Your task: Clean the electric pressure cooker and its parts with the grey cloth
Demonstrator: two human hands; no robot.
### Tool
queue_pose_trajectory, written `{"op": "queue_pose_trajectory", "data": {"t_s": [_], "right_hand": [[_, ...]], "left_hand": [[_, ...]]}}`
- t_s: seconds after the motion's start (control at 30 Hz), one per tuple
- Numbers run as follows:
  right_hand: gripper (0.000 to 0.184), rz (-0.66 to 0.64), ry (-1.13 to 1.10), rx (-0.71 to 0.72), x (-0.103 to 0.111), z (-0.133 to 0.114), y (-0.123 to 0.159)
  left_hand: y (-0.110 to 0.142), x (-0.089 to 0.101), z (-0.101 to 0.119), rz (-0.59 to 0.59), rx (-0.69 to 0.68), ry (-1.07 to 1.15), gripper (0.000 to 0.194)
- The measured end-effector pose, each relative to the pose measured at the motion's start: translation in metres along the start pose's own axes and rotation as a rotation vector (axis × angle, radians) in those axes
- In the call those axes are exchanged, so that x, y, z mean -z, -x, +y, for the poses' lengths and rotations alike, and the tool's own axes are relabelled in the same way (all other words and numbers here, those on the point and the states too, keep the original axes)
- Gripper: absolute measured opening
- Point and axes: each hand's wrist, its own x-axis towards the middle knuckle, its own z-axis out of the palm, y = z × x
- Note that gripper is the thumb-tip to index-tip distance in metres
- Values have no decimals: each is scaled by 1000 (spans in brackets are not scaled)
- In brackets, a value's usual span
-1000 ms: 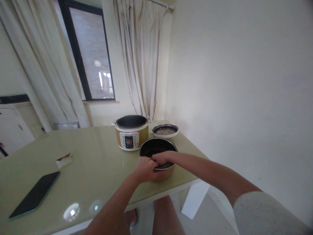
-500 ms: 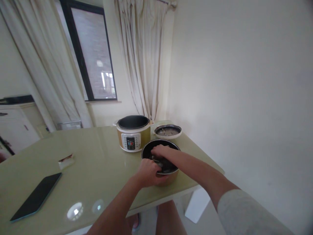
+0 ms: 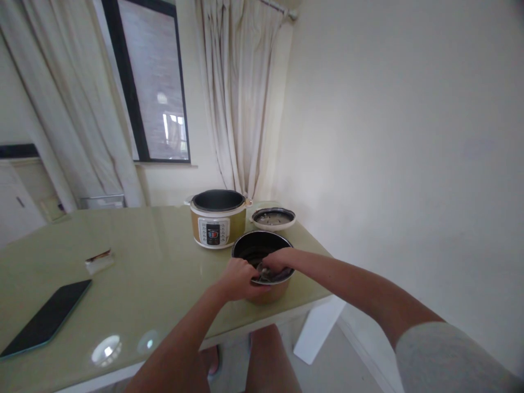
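A cooker's inner pot [image 3: 268,295], black inside and brownish outside, stands near the table's front edge. My left hand [image 3: 239,280] grips its left front rim, thumb over the edge and fingers along the outer wall. Reaching down into the pot, my right hand [image 3: 279,260] is closed on a crumpled greyish cloth [image 3: 265,272] against the near inner wall; its fingertips are partly hidden. Just behind the pot is the gold and white electric cooker [image 3: 219,224], its top uncovered. To the right of the cooker lies its round lid [image 3: 273,219], inner side up.
A dark tablet [image 3: 47,316] lies on the pale green table [image 3: 164,273] at the left, with a small white packet [image 3: 99,261] behind it. A plain wall [image 3: 388,164] rises on the right. Curtains [image 3: 241,98] and a window [image 3: 155,82] are behind.
My right hand has moved from the pot's far inner side toward the near right wall, taking the cloth along. My left hand stays on the rim. The view has turned slightly right.
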Motion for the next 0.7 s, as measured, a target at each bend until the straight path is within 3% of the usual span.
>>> {"op": "queue_pose_trajectory", "data": {"t_s": [0.1, 0.17, 0.37, 0.43, 0.5, 0.6, 0.7], "right_hand": [[12, 110, 153, -69, 0, -1, -2], [18, 203, 230, -42, 4, -5, -10], [16, 355, 513, 352, 25, 6, -18], [17, 440, 603, 316, 28, 15, -6], [16, 477, 569, 157, 28, 21, 11], [23, 310, 303, -47, 33, 21, 37], [22, 66, -42, -109, 43, 14, 51]], "left_hand": [[0, 2, 2, -1, -3, 8, 60], [-1, 2, 4, 4, -1, 7, 57], [-3, -3, 4, -3, 49, -1, 60], [-4, -7, 3, 3, 87, -4, 60], [-6, -10, 1, 2, 127, -11, 59], [-12, -14, 2, -17, 149, -15, 59], [-16, -14, 9, -28, 151, -24, 65]]}}
